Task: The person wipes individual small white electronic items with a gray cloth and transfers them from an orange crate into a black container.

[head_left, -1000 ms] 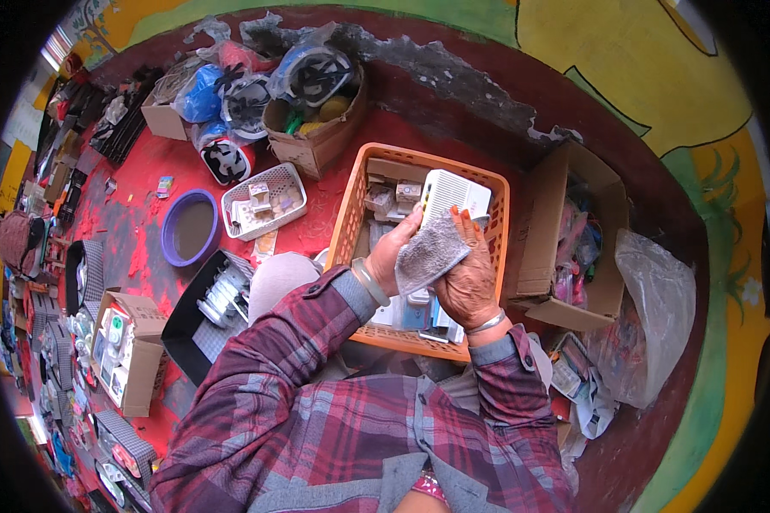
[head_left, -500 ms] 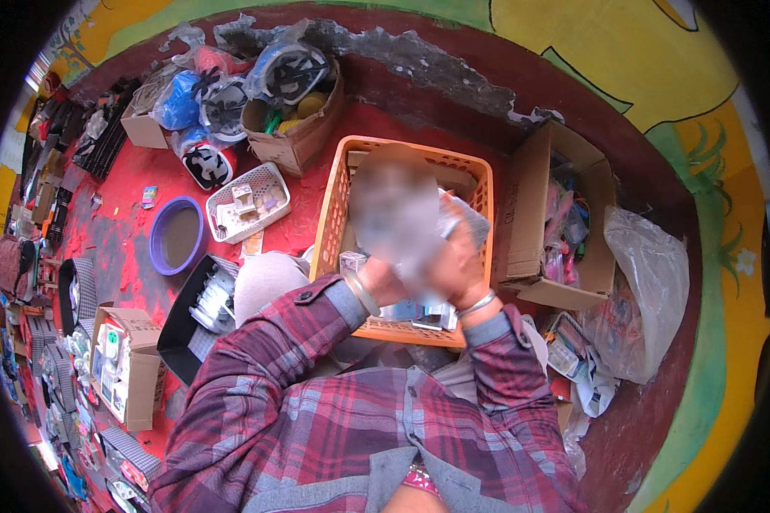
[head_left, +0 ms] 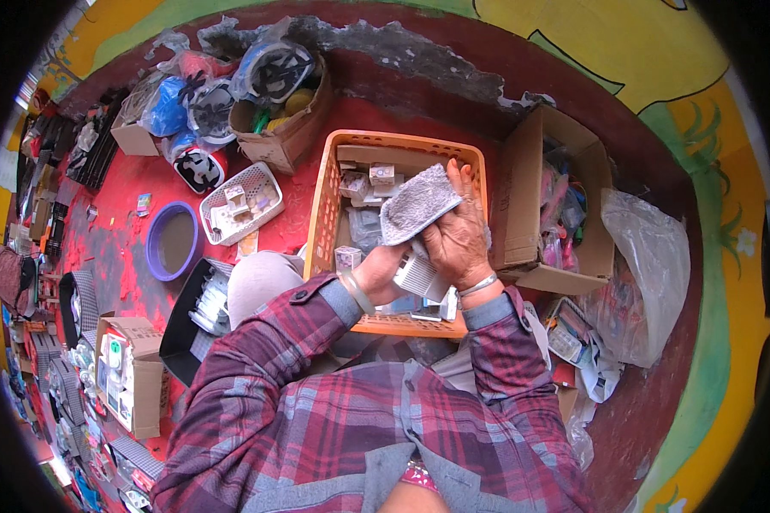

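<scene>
Closed around a small white ribbed device (head_left: 417,275), my left hand (head_left: 383,275) has its grip curled tight from below, just over the near half of the orange basket (head_left: 325,205). My right hand (head_left: 456,239) sits on top of that device with a narrow grip, fingers together, pressing a grey cloth (head_left: 417,203) whose free end lies up over the basket's middle. Both hands touch each other and hide the basket's contents under them.

I take the basket as my marker and go from the far left. Well left of it I see an open cardboard box (head_left: 137,385) of small packaged goods, then a black tray (head_left: 180,321) with pale parts in it. Further from me than those, a purple bowl (head_left: 173,242) stands on the red floor (head_left: 128,188), and just beside the basket's left wall is a white slotted tray (head_left: 241,203) with small boxes. Beyond the basket's left corner, a brown carton (head_left: 287,141) holds bagged items. Inside the basket I see small white boxes (head_left: 368,179), partly covered by the cloth. Just right of the basket, touching its wall, is a large open carton (head_left: 522,205) of pink and coloured items, and right of that a clear plastic bag (head_left: 650,274).
</scene>
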The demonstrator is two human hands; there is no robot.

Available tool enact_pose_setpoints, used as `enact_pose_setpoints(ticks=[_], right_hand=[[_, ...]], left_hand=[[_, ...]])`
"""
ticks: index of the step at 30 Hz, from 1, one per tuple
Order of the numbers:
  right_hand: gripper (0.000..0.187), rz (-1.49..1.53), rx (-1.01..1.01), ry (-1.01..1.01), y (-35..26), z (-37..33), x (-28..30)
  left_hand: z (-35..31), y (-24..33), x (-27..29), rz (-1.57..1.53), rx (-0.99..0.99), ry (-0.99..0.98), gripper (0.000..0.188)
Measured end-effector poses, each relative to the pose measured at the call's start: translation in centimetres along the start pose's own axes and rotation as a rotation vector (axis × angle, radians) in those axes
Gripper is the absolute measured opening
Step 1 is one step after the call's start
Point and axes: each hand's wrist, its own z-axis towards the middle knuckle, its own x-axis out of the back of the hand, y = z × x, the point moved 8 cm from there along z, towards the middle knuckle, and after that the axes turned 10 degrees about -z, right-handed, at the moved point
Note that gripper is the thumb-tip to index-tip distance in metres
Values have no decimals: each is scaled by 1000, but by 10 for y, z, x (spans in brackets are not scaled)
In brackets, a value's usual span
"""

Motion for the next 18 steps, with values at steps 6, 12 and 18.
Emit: enact_pose_setpoints(ticks=[6, 12, 18], right_hand=[[45, 121, 209, -223, -63, -27, -27], [45, 66, 236, -214, -45, -18, -27], [50, -20, -177, -55, 36, -2, -10]], left_hand=[[-9, 34, 15, -58, -274, -3, 49], [-5, 32, 21, -174, -424, -102, 51], [-2, -6, 3, -73, 34, -8, 42]])
